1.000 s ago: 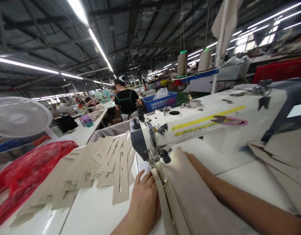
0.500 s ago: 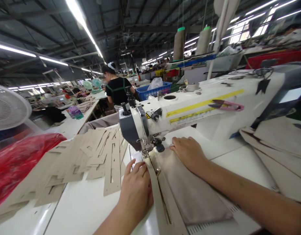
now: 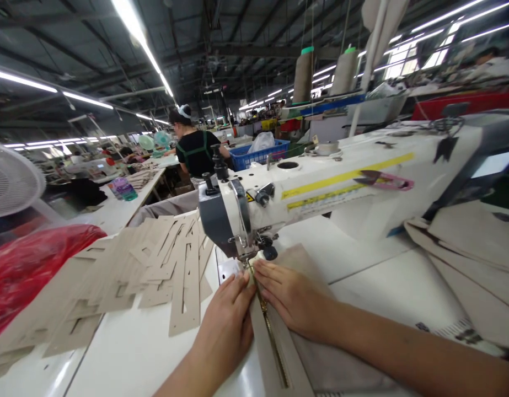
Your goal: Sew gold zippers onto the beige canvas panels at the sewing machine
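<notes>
Right hand (image 3: 295,300) moved beside zipper (image 3: 274,348) | visible fingers (image 3: 271,274) unclenched | table (image 3: 142,350) shows between left hand (image 3: 229,317) and panels (image 3: 117,270)

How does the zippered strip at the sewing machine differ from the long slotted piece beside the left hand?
The zippered strip has a gold-coloured zipper along its middle; the slotted piece has a bare open slot. The zippered strip runs up to the sewing machine between the left hand and right hand; the slotted piece lies untouched. Both are long and beige.
</notes>
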The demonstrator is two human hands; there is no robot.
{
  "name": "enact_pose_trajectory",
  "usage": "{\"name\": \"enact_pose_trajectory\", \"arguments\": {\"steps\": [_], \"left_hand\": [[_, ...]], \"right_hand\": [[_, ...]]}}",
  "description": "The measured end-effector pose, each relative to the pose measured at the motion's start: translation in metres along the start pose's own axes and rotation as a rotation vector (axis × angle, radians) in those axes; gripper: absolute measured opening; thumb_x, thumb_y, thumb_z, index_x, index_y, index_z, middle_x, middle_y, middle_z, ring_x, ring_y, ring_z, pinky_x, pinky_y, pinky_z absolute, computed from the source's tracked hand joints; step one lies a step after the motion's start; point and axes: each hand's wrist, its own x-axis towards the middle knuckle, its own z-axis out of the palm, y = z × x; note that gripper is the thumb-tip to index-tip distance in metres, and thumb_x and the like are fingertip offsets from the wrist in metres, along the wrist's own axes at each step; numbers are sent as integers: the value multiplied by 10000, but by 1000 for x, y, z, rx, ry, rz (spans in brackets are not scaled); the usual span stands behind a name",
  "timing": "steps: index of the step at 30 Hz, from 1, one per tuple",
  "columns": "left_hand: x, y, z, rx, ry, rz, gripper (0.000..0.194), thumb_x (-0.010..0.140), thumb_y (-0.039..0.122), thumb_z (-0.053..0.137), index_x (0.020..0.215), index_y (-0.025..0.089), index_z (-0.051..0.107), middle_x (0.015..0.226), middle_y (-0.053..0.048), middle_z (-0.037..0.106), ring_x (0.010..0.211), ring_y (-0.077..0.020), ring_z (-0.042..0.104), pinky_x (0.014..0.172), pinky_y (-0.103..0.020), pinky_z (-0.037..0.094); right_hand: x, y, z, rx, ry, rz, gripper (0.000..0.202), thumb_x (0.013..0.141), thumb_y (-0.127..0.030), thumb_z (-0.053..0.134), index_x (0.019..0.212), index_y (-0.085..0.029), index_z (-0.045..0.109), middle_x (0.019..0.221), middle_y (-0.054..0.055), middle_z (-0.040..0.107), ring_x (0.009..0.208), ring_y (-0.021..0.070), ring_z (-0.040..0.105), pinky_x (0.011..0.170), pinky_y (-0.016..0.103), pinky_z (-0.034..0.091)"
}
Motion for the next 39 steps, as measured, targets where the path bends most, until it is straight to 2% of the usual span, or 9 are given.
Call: {"name": "enact_pose_trajectory", "arguments": {"steps": [8,16,24,29,33,36,39], "left_hand": [[8,-1,-8,27,9,60,439,695,59,393,1096,99,568,1115,-160,627,1053,-256,588,951,-474,476],[16,4,-17,15,-66,58,396,750,66,384,1103,111,558,1126,-147,609,1081,-258,557,965,-482,460],[17,3,-12,-34,-70,17,397,716,47,398,1073,80,569,1030,-160,595,1015,-267,553,911,-461,493],[20,-3,-8,-66,-52,-9,397,678,30,409,1029,67,590,960,-154,596,959,-263,565,856,-424,521],[17,-4,-6,-74,-33,-25,377,669,26,418,992,90,601,985,-149,612,978,-267,574,865,-423,518],[10,-1,-6,-69,-2,-20,374,692,22,425,1013,106,596,1012,-134,630,1006,-266,581,906,-434,498],[4,5,-4,-77,26,-24,343,752,34,434,1042,128,591,1017,-114,645,974,-244,603,925,-426,489]], "right_hand": [[2,-5,3,-89,37,20,380,893,-128,361,1169,42,559,1219,206,567,1181,264,491,1057,352,354],[2,-7,7,-119,21,46,362,896,-122,373,1156,25,577,1216,212,565,1160,278,506,1050,371,362],[3,5,11,-78,34,-25,352,901,-110,343,1115,24,589,1187,231,572,1158,284,502,1022,401,388],[15,18,10,28,54,-72,319,900,-104,333,1064,-67,604,1054,157,633,1026,242,567,940,391,457],[20,19,1,124,6,-32,281,906,-132,349,1038,-84,593,1002,137,637,953,223,586,892,382,483],[11,10,-1,112,-31,29,271,889,-181,421,1086,-82,579,1092,163,618,1028,247,573,931,415,460],[1,3,3,50,-17,76,373,846,-168,475,1192,-40,529,1220,209,559,1149,290,513,989,458,413]]}}
